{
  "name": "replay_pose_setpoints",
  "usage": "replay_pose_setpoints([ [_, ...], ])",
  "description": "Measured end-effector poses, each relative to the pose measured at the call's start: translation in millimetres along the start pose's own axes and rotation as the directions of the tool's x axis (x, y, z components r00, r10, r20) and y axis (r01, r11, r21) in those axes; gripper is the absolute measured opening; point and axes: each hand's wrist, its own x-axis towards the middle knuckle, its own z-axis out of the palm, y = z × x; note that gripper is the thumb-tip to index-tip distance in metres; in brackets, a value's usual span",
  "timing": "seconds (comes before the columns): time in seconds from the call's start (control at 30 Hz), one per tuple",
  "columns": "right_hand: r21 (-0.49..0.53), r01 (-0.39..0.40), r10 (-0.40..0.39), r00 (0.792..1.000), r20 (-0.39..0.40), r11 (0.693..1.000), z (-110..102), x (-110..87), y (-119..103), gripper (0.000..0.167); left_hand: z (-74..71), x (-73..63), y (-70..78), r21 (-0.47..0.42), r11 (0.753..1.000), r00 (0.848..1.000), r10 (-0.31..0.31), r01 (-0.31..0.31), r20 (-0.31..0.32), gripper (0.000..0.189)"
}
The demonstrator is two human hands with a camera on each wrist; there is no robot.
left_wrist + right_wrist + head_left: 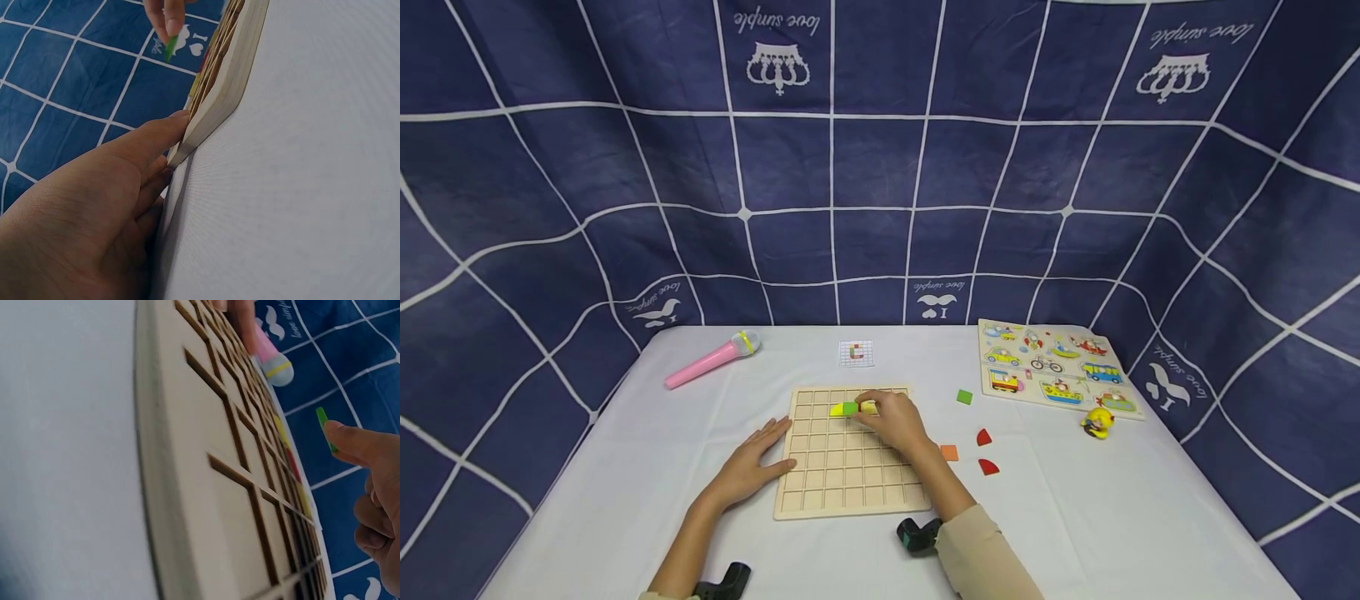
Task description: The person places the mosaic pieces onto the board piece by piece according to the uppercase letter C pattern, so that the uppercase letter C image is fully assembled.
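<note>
A wooden grid board (850, 483) lies on the white table, with yellow pieces (837, 410) and a red piece (292, 464) in its far rows. My left hand (745, 471) is spread along the board's left side, thumb at its edge, the other fingers beside it. Over the far part of the board, my right hand (897, 421) pinches a small flat green tile (322, 419) between thumb and fingers. In the right wrist view that tile stands tilted on edge, above the board's surface.
Right of the board lie a green square (965, 397), an orange square (950, 452) and red quarter-round pieces (988, 467). A pattern card (856, 353) sits behind it. Further out are a pink microphone (711, 362), a vehicle puzzle (1037, 387) and a yellow-haired figurine (1098, 422).
</note>
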Motion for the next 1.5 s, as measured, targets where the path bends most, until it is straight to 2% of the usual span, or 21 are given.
replay_pose_setpoints([
  [0.4,-0.062,0.005,0.001,0.996,0.086,0.998,25,-0.4,-5,0.031,0.0,-0.1,0.1,0.01,1.0,1.0,-0.005,0.005,-0.002,0.077],
  [0.7,-0.09,0.014,-0.007,0.997,0.076,0.996,29,-0.8,-6,0.033,0.4,-0.7,1.7,0.002,1.0,1.0,-0.014,0.014,0.005,0.078],
  [0.9,-0.066,0.021,-0.018,0.998,0.055,0.998,26,-1.9,-2,0.034,0.5,-0.7,0.6,0.013,1.0,1.0,-0.014,0.014,-0.005,0.078],
  [1.03,-0.025,-0.018,0.019,0.999,0.028,1.0,13,-4.2,5,0.031,0.0,-0.8,0.1,0.015,1.0,1.0,-0.01,0.01,-0.013,0.077],
  [1.17,-0.022,-0.056,0.055,0.998,-0.023,0.998,-8,-9.0,22,0.027,0.6,-0.7,-0.6,0.01,1.0,1.0,-0.004,0.004,-0.026,0.076],
  [1.37,-0.079,-0.105,0.095,0.987,-0.128,0.991,-49,-19.7,64,0.026,2.5,-0.1,-2.0,0.027,1.0,0.999,0.004,-0.003,-0.039,0.076],
  [1.5,-0.127,-0.198,0.178,0.972,-0.153,0.972,-72,-27.5,94,0.029,2.1,0.0,-1.2,0.014,1.0,1.0,-0.007,0.007,-0.021,0.077],
])
